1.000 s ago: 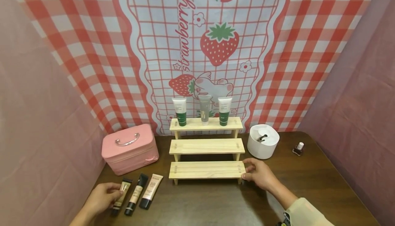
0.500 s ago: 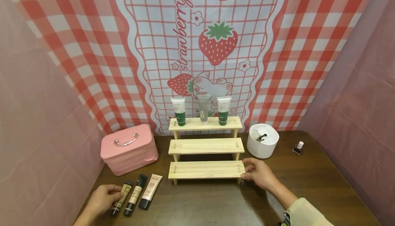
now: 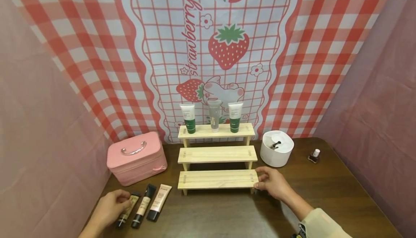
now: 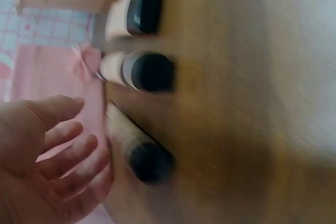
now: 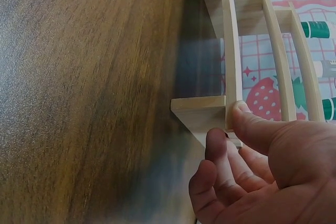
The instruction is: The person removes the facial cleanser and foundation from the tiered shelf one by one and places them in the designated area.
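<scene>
My left hand [image 3: 110,207] hovers over the leftmost of three cosmetic tubes at the table's left. In the left wrist view its fingers [image 4: 79,163] are loosely bent, apart from that gold, black-capped tube [image 4: 128,132]. Beside it lie a slim beige tube [image 3: 143,205] with black ends and a pale pink BB cream tube [image 3: 160,200]. My right hand [image 3: 274,184] grips the right end of the three-tier wooden display stand's bottom shelf [image 3: 217,179], thumb [image 5: 252,121] on top and fingers curled underneath. The lower two tiers hold nothing.
Two white-and-green tubes [image 3: 188,119] flank a grey tube [image 3: 214,117], all upright on the top tier. A pink case [image 3: 136,158] stands at left. Right of the stand are a white round container [image 3: 277,155] and a small dark bottle [image 3: 314,156] with a white cap.
My left hand, earlier at the gold tube with thumb and fingers against it, now has its fingers lifted off and slightly raised. The right hand keeps its grip; the stand has not moved.
</scene>
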### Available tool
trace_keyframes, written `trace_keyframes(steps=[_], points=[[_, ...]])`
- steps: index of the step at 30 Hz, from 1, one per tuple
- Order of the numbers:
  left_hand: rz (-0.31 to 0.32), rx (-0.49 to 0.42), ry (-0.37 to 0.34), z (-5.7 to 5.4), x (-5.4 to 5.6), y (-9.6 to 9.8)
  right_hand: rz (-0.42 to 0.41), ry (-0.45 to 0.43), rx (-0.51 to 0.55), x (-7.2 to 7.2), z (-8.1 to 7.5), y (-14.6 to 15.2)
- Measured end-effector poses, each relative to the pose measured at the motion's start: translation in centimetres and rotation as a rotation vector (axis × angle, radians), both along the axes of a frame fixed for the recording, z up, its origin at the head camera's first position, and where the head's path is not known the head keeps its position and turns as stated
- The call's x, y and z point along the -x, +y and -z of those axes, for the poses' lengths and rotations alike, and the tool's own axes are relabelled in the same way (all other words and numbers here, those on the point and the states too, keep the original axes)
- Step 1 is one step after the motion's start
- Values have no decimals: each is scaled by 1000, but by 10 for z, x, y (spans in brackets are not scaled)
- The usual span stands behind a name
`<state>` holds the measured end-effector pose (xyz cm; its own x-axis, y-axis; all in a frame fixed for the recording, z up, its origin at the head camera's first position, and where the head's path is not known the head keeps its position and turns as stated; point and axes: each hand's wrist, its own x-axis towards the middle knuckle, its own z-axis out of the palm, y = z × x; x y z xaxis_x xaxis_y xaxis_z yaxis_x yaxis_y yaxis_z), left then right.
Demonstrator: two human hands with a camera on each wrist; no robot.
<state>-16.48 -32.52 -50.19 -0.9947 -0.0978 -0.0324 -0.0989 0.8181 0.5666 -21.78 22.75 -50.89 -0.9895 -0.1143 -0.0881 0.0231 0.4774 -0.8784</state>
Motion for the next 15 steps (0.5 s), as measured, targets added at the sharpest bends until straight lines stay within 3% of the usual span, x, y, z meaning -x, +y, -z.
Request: trace_keyframes(steps=[5,10,15], points=[[78,-18,169,-32,16,30,-1,5,-10,1,1,1],[204,-81,347,-69,53,70,5,9,-11,1,2,2],[252,-91,325,-99,92,112,5,12,-11,1,3,1]])
